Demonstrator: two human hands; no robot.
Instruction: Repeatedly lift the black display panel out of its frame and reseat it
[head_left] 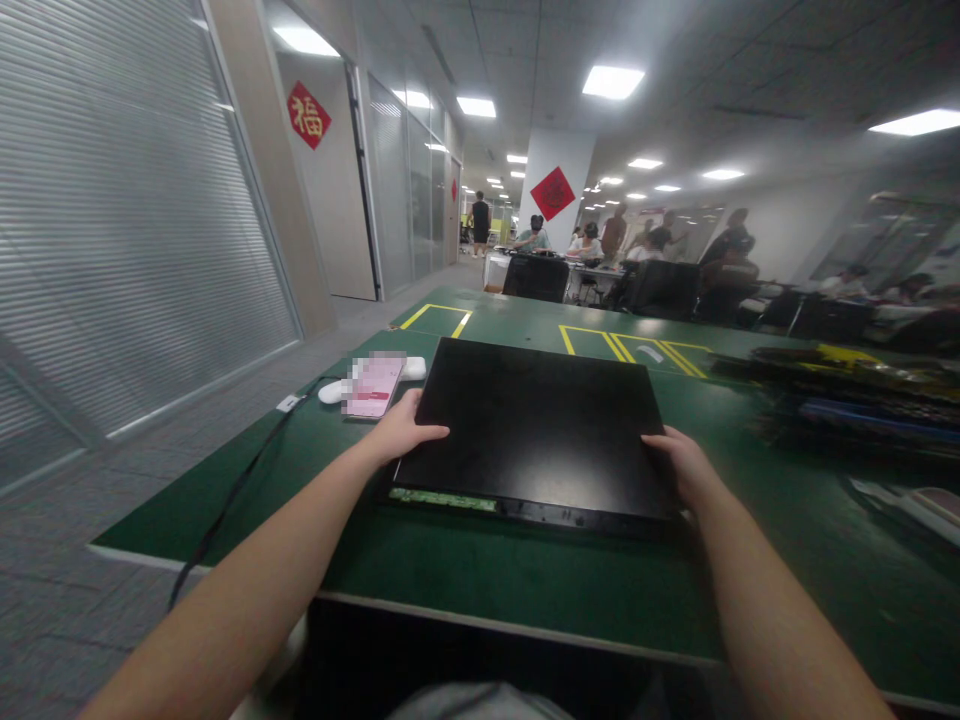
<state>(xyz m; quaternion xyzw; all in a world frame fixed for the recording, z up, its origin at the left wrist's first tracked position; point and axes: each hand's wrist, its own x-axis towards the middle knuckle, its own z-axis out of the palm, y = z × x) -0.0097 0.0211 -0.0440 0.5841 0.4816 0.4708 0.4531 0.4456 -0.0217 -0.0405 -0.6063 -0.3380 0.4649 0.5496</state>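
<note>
A black flat display panel (540, 420) lies between my hands, low over the green table. Along its near edge runs a strip of green circuit board (442, 498). My left hand (405, 428) grips the panel's left side, with the thumb on top of the screen. At the right side, my right hand (679, 460) holds the edge the same way, thumb over the rim. The other fingers of both hands are mostly hidden beside or under the panel. Whether the panel touches the table I cannot tell.
Left of the panel a phone (375, 388) with a pink screen leans on a white stand (332, 392). A black cable (240, 495) crosses the left table edge. Dark stacked items (847, 400) sit at right. Yellow tape (622, 347) marks the green table (525, 580). People sit behind.
</note>
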